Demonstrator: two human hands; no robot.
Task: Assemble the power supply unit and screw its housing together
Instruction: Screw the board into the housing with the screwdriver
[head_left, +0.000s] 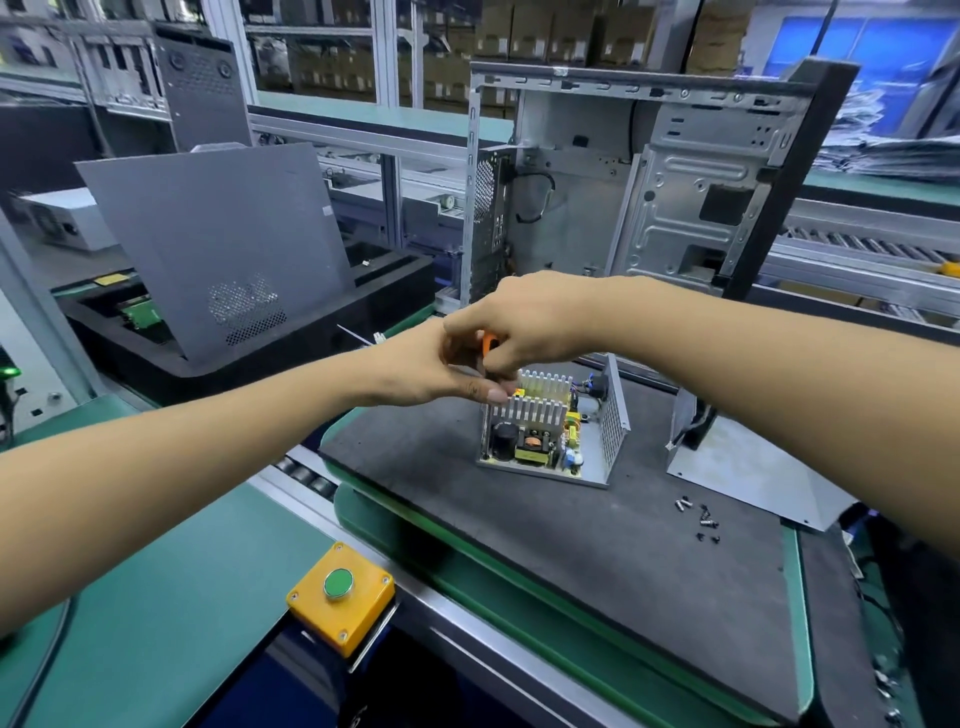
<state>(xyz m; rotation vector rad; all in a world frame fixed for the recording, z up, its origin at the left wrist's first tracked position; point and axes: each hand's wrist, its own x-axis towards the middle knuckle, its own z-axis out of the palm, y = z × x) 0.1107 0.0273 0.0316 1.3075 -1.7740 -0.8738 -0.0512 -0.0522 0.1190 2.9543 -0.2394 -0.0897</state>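
The open power supply unit (550, 431) sits on a dark foam mat (571, 545), its circuit board, heat sinks and perforated side wall exposed. My right hand (524, 322) grips an orange-handled screwdriver (490, 343) just above the unit's far left corner. My left hand (441, 371) reaches in beneath it, with the thumb pressing at the heat sink's edge; whether it holds anything is hidden. The housing cover (748, 467) with its fan lies to the right. Several loose screws (698, 514) are scattered on the mat near the cover.
An open computer case (649, 182) stands behind the unit. A grey side panel (218, 244) leans on black foam at the left. A yellow box with a green button (340, 595) sits at the conveyor edge. Rollers run along the right.
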